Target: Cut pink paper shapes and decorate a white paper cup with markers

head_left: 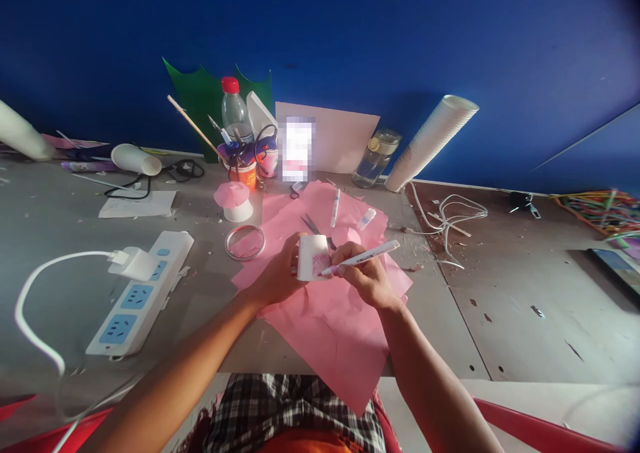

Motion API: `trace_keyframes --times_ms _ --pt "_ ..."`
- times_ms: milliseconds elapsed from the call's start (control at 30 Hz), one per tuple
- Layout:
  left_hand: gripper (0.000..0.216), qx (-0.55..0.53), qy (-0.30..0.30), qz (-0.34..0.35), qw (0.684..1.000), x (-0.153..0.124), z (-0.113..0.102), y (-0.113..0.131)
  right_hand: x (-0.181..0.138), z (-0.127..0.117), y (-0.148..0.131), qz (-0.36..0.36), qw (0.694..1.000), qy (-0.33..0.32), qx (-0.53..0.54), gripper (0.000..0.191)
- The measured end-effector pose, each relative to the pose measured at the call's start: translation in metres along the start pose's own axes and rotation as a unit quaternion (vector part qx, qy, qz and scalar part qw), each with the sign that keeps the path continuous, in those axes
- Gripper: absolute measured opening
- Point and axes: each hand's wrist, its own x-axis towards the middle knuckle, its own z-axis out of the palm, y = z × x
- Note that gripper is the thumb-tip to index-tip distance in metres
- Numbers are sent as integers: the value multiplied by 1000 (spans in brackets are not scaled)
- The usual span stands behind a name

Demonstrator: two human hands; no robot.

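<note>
My left hand (283,271) is wrapped round a white paper cup (306,256), keeping it tilted over the pink paper (325,336). Pinched in my right hand (367,279) is a white marker (377,251), its tip against the cup's side. A patch of pink-purple colouring (321,263) shows on the cup beside the tip. Just beyond the hands, dark scissors (311,224) lie on the paper, partly hidden. A second marker (335,207) and a small white glue-like tube (367,219) rest there too.
A power strip (143,296) with a plugged-in charger lies left. Behind stand a paper-topped cup (236,206), a roll of tape (245,242), a plastic bottle (234,109), a lit screen (297,147), a water jar (377,159) and a leaning cup stack (433,143). A white cable (457,206) lies right.
</note>
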Motion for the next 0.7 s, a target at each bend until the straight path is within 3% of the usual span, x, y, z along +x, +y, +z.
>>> trace_keyframes --times_ms 167,533,700 --pt "66 2 2 -7 1000 0 0 1 1 1 0 -9 996 89 -17 12" --pt "67 1 7 0 1000 -1 0 0 -1 0 -1 -44 999 -8 -8 12" --pt "65 7 10 2 1000 0 0 0 -3 5 -1 -34 999 26 -31 6"
